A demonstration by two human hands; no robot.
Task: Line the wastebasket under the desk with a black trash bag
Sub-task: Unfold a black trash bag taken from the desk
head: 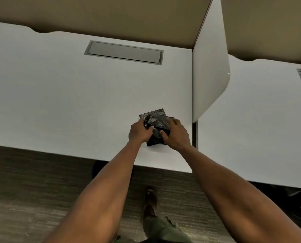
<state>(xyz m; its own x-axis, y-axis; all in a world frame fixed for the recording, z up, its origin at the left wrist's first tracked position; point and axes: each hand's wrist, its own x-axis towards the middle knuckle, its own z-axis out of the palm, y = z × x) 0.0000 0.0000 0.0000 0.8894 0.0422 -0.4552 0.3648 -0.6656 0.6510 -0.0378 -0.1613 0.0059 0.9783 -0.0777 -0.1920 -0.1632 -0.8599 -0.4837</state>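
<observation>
A folded stack of black trash bags [157, 122] lies on the white desk [62, 102] near its right front corner. My left hand [140, 131] grips the stack's left side, thumb on top. My right hand [175, 135] holds its right side, thumb pressed on the shiny plastic. A dark rounded shape [95, 168] shows just under the desk's front edge beside my left forearm; I cannot tell whether it is the wastebasket.
A grey cable hatch [124, 52] is set into the desk at the back. A white divider panel [210, 76] stands at the desk's right edge, with a second desk [260, 128] beyond it. Below is striped carpet [32, 190] and my foot [150, 200].
</observation>
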